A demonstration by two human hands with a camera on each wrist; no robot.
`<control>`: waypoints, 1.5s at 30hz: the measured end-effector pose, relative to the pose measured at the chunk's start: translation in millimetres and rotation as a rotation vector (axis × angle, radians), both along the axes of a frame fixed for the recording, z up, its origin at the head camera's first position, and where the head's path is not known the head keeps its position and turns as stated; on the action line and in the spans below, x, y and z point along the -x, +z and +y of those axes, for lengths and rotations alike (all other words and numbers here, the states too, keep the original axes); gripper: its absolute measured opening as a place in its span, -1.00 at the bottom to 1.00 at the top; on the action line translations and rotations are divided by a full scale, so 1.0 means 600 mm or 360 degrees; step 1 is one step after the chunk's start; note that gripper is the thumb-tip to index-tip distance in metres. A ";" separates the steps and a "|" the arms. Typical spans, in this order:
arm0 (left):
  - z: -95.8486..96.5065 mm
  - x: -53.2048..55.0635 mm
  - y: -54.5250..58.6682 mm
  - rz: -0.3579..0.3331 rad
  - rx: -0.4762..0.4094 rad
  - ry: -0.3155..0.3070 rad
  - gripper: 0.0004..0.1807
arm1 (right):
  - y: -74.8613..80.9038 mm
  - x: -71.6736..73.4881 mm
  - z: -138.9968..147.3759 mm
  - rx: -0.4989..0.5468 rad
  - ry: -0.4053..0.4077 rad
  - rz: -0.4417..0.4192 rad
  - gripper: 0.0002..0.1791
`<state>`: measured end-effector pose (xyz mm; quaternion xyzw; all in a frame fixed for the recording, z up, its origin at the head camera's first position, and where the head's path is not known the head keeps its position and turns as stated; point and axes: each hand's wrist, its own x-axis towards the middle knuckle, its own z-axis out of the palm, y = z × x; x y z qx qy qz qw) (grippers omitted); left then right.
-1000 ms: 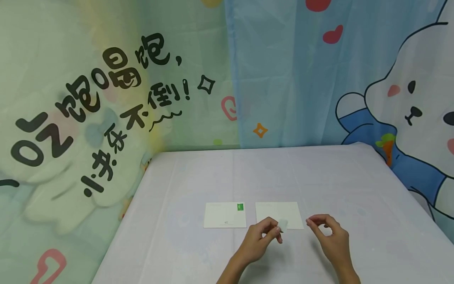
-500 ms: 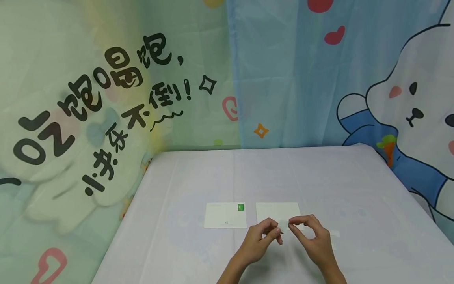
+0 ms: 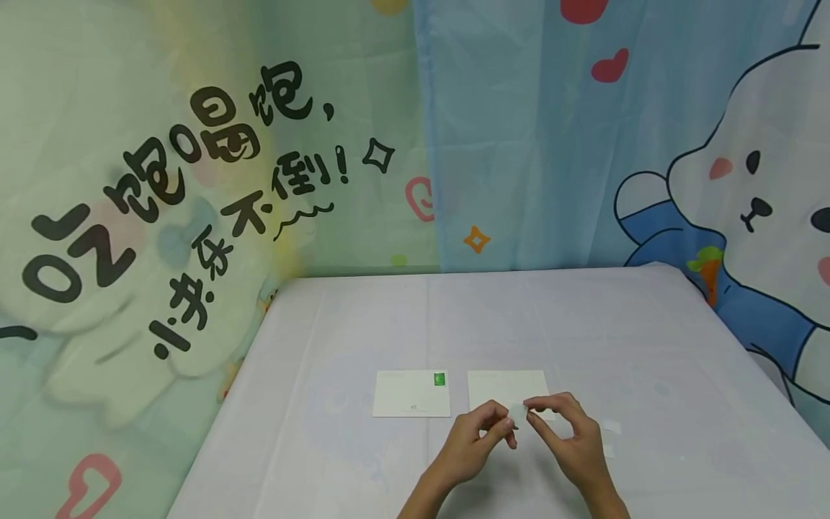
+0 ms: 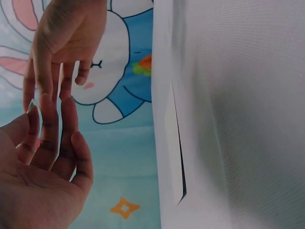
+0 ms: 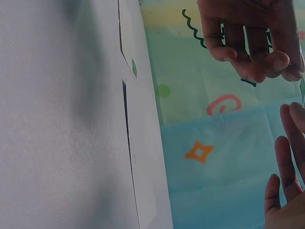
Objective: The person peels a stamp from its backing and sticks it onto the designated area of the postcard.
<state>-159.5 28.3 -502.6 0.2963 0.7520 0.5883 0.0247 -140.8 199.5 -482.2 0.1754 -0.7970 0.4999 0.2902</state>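
Note:
In the head view, my left hand (image 3: pixel 476 447) pinches a small pale stamp (image 3: pixel 517 414) between thumb and index finger, above the near edge of the right card. Its pale back faces up; a sliver of green shows on the stamp (image 4: pixel 31 104) in the left wrist view. My right hand (image 3: pixel 573 440) has thumb and index finger together at the stamp's right edge, pinching it there. Beneath and beyond lies a blank white card (image 3: pixel 507 386), partly hidden by the right fingers. To its left lies another white card (image 3: pixel 408 393) with a green stamp (image 3: pixel 439 379) in its upper right corner.
Small whitish scraps (image 3: pixel 612 427) lie on the white table (image 3: pixel 363 324) just right of my right hand. Behind the table hangs a printed curtain (image 3: pixel 493 144) with black lettering and a cartoon rabbit.
My right hand has moved left from beside the right card to the stamp's edge, where its fingertips now pinch. The scraps to its right have come into view. My left hand stays put.

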 end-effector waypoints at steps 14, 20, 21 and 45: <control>0.002 -0.002 0.000 -0.0006 0.0000 0.0004 -0.77 | -0.041 0.016 0.017 0.0048 0.0039 0.0052 -0.62; 0.003 -0.002 0.000 0.0030 -0.0012 0.0022 -0.79 | -0.042 0.015 0.018 0.0042 0.0060 0.0070 -0.61; 0.003 -0.002 0.000 0.0036 -0.0013 0.0028 -0.80 | -0.041 0.014 0.018 0.0040 0.0061 0.0069 -0.61; 0.006 -0.013 0.068 0.0285 -0.0197 0.0530 -0.93 | -0.043 0.006 0.007 0.0117 0.0315 0.0087 -0.57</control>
